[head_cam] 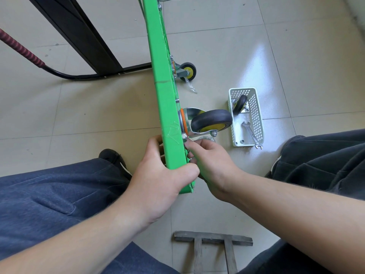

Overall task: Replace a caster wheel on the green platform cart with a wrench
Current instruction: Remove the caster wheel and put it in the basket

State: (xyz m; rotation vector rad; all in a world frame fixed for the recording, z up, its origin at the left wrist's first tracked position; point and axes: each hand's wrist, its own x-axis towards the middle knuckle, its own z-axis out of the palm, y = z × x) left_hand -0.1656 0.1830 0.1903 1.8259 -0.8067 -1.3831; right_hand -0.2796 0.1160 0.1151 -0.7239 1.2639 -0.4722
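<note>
1. Far left on the floor you've got the cart's black handle frame [83, 44] lying flat, with a red-wrapped grip [21, 49] poking in from the left edge. Not in your way.
2. Your left hand [158, 175] is wrapped around the near end of the green platform cart [164, 91], which is stood up on its edge. Thumb curls over the narrow green face and the fingers go round the far side, so that hand is just bracing the deck.
3. Right next to it, your right hand [207, 157] is tucked against the underside near the corner, fingers [190, 144] pinched on something small at the caster's mounting plate. Looks like a nut or bolt, but it's mostly hidden, so I can't tell which.
4. The caster wheel [210, 121] you're working on sits on the underside just above your right hand, wheel sticking out to the right. A second caster [186, 72] is further up the same edge.
5. To the right, the white basket [246, 117] on the floor holds the wrench [250, 135], a spare caster [241, 104] at the far end and a couple of loose fasteners near the front.
6. My read: you're at the hand-threading stage on a fastener for that near-corner caster. Can't tell from here if it's coming off or going on.
7. Next you'll need the wrench, so free the right hand to reach into the basket while the left hand holds the deck steady.
</note>
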